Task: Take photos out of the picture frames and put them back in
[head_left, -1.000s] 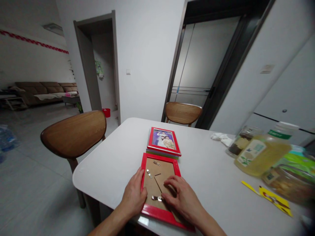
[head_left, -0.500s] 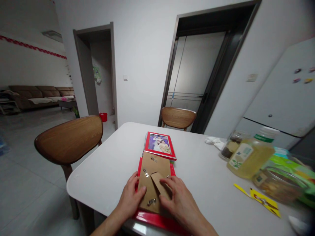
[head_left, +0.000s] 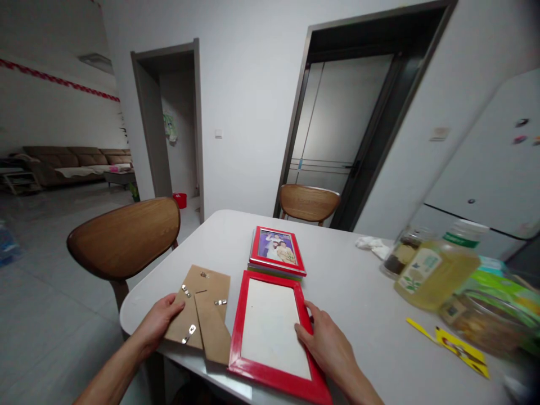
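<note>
My left hand point(head_left: 162, 320) grips the left edge of a brown backing board point(head_left: 185, 306), which has metal clips and a fold-out stand flap. The board is at the table's front left. To its right lies a red picture frame point(head_left: 239, 326) with a blank white sheet point(head_left: 272, 320) inside its border. My right hand point(head_left: 327, 337) holds the frame's right side, with the thumb over the border. Just behind it, a stack of frames has a red photo frame point(head_left: 278, 250) on top, showing a picture of people.
On the right stand a bottle of yellow liquid point(head_left: 439, 270), a glass jar point(head_left: 403, 253) and a clear container point(head_left: 485, 320). A yellow packet point(head_left: 462, 349) and white tissue point(head_left: 371, 244) lie nearby. Wooden chairs point(head_left: 126, 239) stand around the white table point(head_left: 358, 304).
The backing board has moved left off the red frame with my left hand. My right hand has shifted from the stand flap to the frame's right edge, and the white sheet now shows.
</note>
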The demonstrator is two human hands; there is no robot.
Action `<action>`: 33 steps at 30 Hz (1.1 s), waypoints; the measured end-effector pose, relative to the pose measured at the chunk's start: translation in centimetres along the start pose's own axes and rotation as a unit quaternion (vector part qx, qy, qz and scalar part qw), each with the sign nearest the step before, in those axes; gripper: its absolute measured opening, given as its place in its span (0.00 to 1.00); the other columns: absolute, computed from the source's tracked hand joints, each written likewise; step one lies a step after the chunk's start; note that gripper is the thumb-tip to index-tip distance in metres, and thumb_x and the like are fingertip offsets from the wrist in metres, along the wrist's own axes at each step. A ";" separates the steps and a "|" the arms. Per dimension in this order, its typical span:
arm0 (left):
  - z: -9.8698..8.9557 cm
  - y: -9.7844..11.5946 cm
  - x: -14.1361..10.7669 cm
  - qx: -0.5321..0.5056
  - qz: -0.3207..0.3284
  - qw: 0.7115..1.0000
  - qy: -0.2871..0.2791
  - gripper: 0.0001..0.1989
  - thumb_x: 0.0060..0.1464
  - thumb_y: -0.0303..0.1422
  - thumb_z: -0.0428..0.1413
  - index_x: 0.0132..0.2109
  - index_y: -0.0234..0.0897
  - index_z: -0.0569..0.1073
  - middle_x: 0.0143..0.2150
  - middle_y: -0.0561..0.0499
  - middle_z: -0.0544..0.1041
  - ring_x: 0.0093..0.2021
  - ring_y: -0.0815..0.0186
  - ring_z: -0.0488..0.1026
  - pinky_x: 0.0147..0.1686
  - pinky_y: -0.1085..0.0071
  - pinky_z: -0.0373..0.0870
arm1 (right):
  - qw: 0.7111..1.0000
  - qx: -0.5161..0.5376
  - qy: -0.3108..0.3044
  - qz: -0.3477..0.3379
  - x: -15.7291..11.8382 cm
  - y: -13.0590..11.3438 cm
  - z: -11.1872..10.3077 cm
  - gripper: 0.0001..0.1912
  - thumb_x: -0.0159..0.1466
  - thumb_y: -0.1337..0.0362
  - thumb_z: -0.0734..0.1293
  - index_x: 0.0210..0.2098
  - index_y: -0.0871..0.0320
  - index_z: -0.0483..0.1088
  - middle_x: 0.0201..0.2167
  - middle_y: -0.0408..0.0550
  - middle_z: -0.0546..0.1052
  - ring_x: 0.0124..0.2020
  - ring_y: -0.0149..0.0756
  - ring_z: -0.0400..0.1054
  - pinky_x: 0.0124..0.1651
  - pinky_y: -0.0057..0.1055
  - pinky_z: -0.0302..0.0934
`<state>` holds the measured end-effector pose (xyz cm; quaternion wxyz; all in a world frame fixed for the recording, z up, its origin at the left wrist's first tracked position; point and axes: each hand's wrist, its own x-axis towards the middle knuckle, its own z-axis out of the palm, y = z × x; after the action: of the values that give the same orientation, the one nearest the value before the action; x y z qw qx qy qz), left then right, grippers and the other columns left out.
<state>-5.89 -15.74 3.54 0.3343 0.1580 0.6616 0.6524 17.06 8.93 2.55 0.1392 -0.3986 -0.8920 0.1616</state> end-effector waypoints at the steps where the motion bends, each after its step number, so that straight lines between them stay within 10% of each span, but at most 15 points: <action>1: -0.6 -0.1 0.2 0.045 0.011 0.999 0.017 0.20 0.39 0.39 0.56 0.39 0.32 0.67 0.27 0.49 0.75 0.27 0.61 0.73 0.27 0.69 0.68 | 1.000 -0.004 -0.004 -0.002 0.1 0.0 0.0 0.25 0.54 0.63 0.55 0.51 0.62 0.56 0.40 0.55 0.69 0.39 0.40 0.65 0.38 0.32 0.56; 7: 1.3 0.1 0.1 0.353 0.247 0.880 0.200 0.24 0.42 0.36 0.51 0.48 0.30 0.63 0.50 0.41 0.66 0.53 0.53 0.59 0.51 0.55 0.54 | 0.999 0.043 0.013 0.009 0.3 -0.3 -0.9 0.26 0.51 0.68 0.55 0.50 0.64 0.57 0.36 0.54 0.72 0.36 0.40 0.66 0.39 0.33 0.56; 10: 5.7 -0.5 -1.8 0.359 0.286 0.885 0.080 0.23 0.46 0.32 0.49 0.51 0.34 0.61 0.53 0.44 0.63 0.54 0.58 0.58 0.54 0.58 0.52 | 0.969 0.237 -0.015 0.071 0.0 -0.2 -1.6 0.30 0.51 0.67 0.55 0.54 0.64 0.51 0.33 0.51 0.73 0.31 0.37 0.68 0.36 0.33 0.58; 15: 13.2 -1.4 -5.0 0.364 0.240 0.889 -0.137 0.31 0.43 0.32 0.54 0.55 0.34 0.57 0.58 0.41 0.56 0.57 0.56 0.53 0.54 0.60 0.52 | 0.772 0.601 -0.171 0.120 -1.5 -1.3 -4.1 0.26 0.52 0.60 0.58 0.50 0.62 0.56 0.28 0.48 0.75 0.21 0.34 0.67 0.23 0.28 0.59; 19: 16.9 -0.1 -5.8 0.354 0.296 0.869 -0.179 0.36 0.40 0.36 0.57 0.56 0.28 0.55 0.59 0.38 0.52 0.58 0.53 0.50 0.55 0.58 0.50 | 0.707 0.684 -0.140 0.118 -2.3 -3.2 -6.4 0.25 0.50 0.62 0.64 0.48 0.58 0.58 0.20 0.40 0.72 0.16 0.26 0.62 0.19 0.22 0.56; 26: 16.9 2.4 -6.3 0.290 0.457 0.835 -0.105 0.31 0.40 0.23 0.47 0.55 0.34 0.55 0.51 0.44 0.65 0.48 0.59 0.64 0.46 0.65 0.63 | 0.730 0.663 -0.119 0.117 -1.9 -3.4 -6.8 0.27 0.49 0.62 0.66 0.48 0.54 0.58 0.28 0.41 0.73 0.18 0.24 0.62 0.17 0.20 0.56; 33: 10.0 -0.2 -4.1 0.191 0.293 0.928 0.125 0.23 0.45 0.27 0.48 0.52 0.37 0.57 0.48 0.45 0.65 0.44 0.61 0.67 0.42 0.65 0.65 | 0.842 0.517 -0.094 0.120 -0.9 1.7 -2.8 0.22 0.51 0.58 0.61 0.44 0.62 0.63 0.26 0.44 0.75 0.23 0.33 0.68 0.26 0.27 0.62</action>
<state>3.60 -10.87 5.03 0.0061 0.3224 0.7348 0.5968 19.86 9.80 4.25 0.2204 -0.3555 -0.6332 0.6512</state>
